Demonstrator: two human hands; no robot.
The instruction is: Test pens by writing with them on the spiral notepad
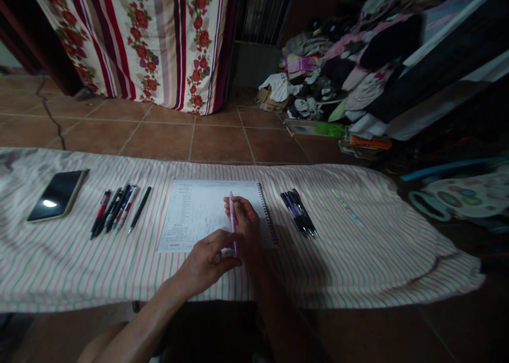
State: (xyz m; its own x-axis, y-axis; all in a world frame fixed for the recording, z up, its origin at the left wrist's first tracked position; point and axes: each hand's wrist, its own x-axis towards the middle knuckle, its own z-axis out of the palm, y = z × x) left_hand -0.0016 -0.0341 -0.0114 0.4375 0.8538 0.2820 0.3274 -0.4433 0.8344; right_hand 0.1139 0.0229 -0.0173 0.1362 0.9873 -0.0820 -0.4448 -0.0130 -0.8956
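A slim pink pen [233, 214] is held up over an open spiral notebook [207, 204] with printed text along its left side. My right hand [247, 222] is closed around the pen, thumb lying along its barrel. From the left, my left hand [212, 254] reaches across, its thumb and fingers closed at the pen's lower end. To the left of the notebook lie a single dark pen [140, 210] and a row of several pens [113, 210] in black, red and white. Another group of pens [298, 212], black and purple, rests on the right.
A striped cloth [358, 267] covers the table. On it are a smartphone [58, 194] at far left and a pale patterned strip [347, 206] at right. Beyond stand a floral curtain [159, 45] and a heap of clothes [342, 61] on the tiled floor [163, 139].
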